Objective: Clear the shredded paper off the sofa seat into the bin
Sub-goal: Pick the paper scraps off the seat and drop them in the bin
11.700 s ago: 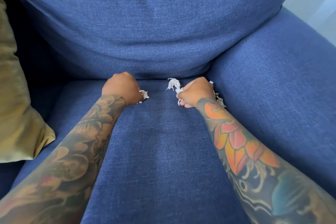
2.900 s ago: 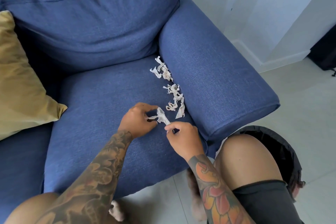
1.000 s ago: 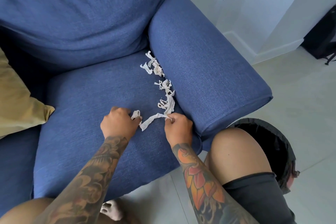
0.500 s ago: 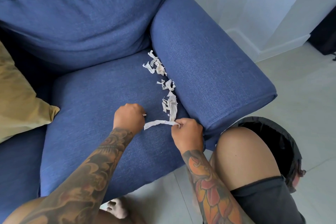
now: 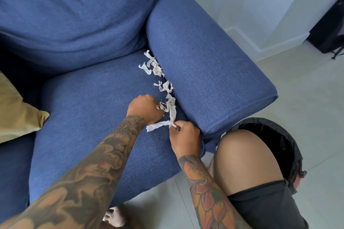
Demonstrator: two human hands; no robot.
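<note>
the job looks barely past its start: most of the shredded paper (image 5: pixel 163 87) is on the sofa seat (image 5: pixel 89 109), strung in a loose line along the crease where the seat meets the armrest (image 5: pixel 204 72). from the seat's middle that line runs from about two o'clock, near the back cushion (image 5: pixel 74 24), down toward four o'clock at the front edge. nothing can be seen inside the bin (image 5: pixel 275 135); a knee covers much of its mouth, so whether any paper has gone in is not clear.

the right hand (image 5: pixel 186 137) pinches one long strip (image 5: pixel 160 125) between thumb and fingers, near the seat's front corner; the strip's free end lies on the fabric toward nine o'clock of that hand. the left hand (image 5: pixel 145 109) is curled into a fist with scraps sticking out of its right side, so it seems to be gripping a small bunch.

for room: the bin stands on the floor (image 5: pixel 307 98) at about three o'clock of the right hand, just beyond the armrest's front end and the knee. the shortest carry goes over or around that front corner. the crease is the awkward edge, since thin shreds could slip down into it. the seat to the left is open fabric, with a yellow cushion (image 5: pixel 16 115) well apart at nine o'clock.
</note>
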